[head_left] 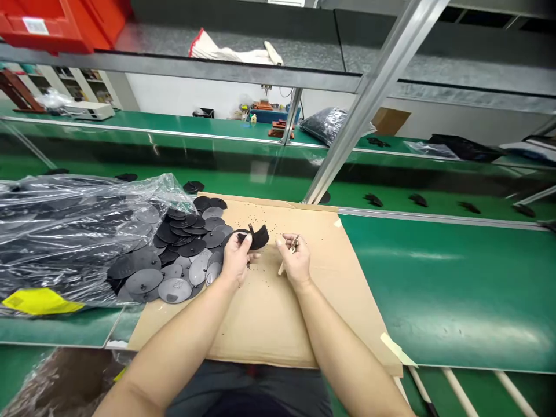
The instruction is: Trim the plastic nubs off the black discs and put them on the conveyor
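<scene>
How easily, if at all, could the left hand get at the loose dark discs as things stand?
Probably yes, fairly easily: the left hand is close beside the loose dark discs, with nothing visible between, though its grip on the curved black piece may need to be freed first.

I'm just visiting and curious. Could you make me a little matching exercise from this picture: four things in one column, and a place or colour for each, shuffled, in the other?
Things:
1. Bin
2. Cardboard sheet
3. Thin black piece
4. Plastic bag

Places and colours:
A. Held in the left hand
B. See-through, beside the pile of discs
C. Red, at the top left of the view
D. Tan, lying flat below the hands

Right pairs: 1-C, 2-D, 3-A, 4-B
</scene>
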Tool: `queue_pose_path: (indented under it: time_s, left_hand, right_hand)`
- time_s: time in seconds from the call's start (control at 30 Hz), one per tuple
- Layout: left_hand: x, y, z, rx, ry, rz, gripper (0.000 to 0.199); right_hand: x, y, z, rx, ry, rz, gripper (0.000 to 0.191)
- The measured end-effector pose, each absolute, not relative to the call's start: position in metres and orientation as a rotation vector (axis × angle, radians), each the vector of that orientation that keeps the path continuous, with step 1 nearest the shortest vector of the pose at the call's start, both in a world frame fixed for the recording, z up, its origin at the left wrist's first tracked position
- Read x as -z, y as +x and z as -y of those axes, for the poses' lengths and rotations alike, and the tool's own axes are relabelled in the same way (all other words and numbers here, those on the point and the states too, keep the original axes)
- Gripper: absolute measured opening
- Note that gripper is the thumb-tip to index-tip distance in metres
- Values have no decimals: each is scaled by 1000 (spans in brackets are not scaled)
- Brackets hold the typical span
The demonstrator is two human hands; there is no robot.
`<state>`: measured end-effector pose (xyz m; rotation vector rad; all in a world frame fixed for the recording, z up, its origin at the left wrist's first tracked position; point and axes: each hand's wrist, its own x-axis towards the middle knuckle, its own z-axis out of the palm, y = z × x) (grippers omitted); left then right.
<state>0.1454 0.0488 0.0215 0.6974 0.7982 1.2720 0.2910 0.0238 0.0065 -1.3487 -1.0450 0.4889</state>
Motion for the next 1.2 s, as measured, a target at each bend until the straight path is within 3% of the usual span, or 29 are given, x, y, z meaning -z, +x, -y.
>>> queue_pose_path:
  time_s: [0.13, 0.33, 0.47, 0.67, 0.83, 0.97, 1.1, 1.2]
  left_hand:
    - [-15, 149, -54, -1361, 783, -826, 35]
    - [-4, 148, -50, -1444, 1328, -926, 17]
    - [-13, 144, -41, -1354, 1523, -872, 18]
    - [-26, 142, -41, -1263, 995, -774, 34]
    - [-28, 139, -46, -875, 809, -768, 40]
    - [-27, 140, -49, -1001, 720, -716, 37]
    - [-28, 137, -57, -1143, 607, -767, 37]
    - [-30, 134, -60, -1150, 531, -804, 39]
  right_hand:
    - [-6, 291, -24, -647, -1358, 923, 43]
    - [-17, 277, -10, -683, -1192, 1191, 24]
    - [-21, 273, -7, -535, -1184, 1294, 15]
    - [-20, 280, -7, -434, -1211, 1257, 14]
    - [-20, 275, -5, -450, -1106, 1397, 13]
    - [-19, 276, -7, -484, -1267, 1360, 22]
    - [-22, 287, -7, -442, -1432, 1409, 60]
    - [-23, 294, -7, -384, -1429, 1627, 60]
